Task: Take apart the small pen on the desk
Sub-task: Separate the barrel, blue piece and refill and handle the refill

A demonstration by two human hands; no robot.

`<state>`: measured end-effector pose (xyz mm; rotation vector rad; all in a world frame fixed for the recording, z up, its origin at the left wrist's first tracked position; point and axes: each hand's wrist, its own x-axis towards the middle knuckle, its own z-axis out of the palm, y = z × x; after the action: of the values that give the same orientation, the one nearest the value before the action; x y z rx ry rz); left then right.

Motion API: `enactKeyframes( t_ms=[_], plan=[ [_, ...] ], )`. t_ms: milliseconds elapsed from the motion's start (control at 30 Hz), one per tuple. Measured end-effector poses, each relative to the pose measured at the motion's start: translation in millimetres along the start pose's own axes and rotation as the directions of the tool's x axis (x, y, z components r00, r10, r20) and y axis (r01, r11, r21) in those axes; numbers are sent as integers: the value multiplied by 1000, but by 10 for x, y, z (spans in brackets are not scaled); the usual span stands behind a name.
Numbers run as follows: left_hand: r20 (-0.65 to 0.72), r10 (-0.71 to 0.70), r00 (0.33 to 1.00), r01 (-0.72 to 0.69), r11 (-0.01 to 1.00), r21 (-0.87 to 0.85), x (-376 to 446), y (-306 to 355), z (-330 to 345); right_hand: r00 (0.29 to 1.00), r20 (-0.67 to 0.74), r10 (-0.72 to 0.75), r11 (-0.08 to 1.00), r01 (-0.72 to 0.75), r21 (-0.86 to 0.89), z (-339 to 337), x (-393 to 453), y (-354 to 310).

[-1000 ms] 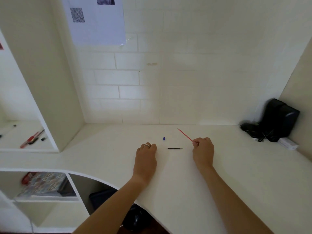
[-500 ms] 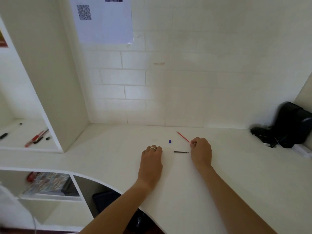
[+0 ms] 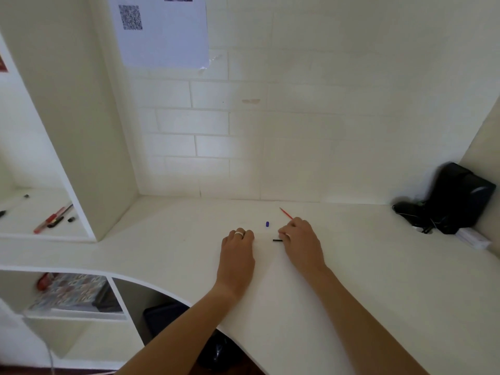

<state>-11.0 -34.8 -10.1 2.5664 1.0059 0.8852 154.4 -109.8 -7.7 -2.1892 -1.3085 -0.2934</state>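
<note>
Though the sheet (image 3: pixel 162 31) taped to the brick wall carries a QR code, no words are legible. The white desk (image 3: pixel 378 293) lies bare toward its curved near edge. The left hand (image 3: pixel 238 253) rests knuckles-up, fingers curled, holding nothing. The right hand (image 3: pixel 301 243) pinches the thin red refill (image 3: pixel 285 213), fingertips over the black pen piece (image 3: pixel 276 240); the blue cap (image 3: pixel 267 224) lies between.

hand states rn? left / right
Left hand: resting on the desk, fingers curled, holding nothing.
Right hand: closed on the thin red rod, fingertips over one end of the black piece.
</note>
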Motion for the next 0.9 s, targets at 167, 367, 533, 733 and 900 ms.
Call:
enactKeyframes(
  t_ms=[167, 367, 533, 733, 900],
  plan=[
    [-17, -7, 1000, 7, 1000, -24, -31, 43, -56, 999, -9, 36, 999, -36, -11, 23, -146, -17],
    [-39, -24, 999, 26, 999, 40, -34, 41, -52, 970, -218, 103, 988, -125, -87, -22, -280, -147],
    [-42, -35, 999, 38, 997, 66, -31, 34, -36, 918, -322, 231, 957, -156, 243, -153, -318, -198],
    [-25, -5, 1000, 7, 999, 50, -21, 11, 8, 940, 75, 333, 576, -265, 773, -297, -301, -110],
    [-35, 13, 999, -12, 1000, 15, -13, 1, 21, 932, 197, 304, 449, -322, 834, -341, -268, -49]
  ],
)
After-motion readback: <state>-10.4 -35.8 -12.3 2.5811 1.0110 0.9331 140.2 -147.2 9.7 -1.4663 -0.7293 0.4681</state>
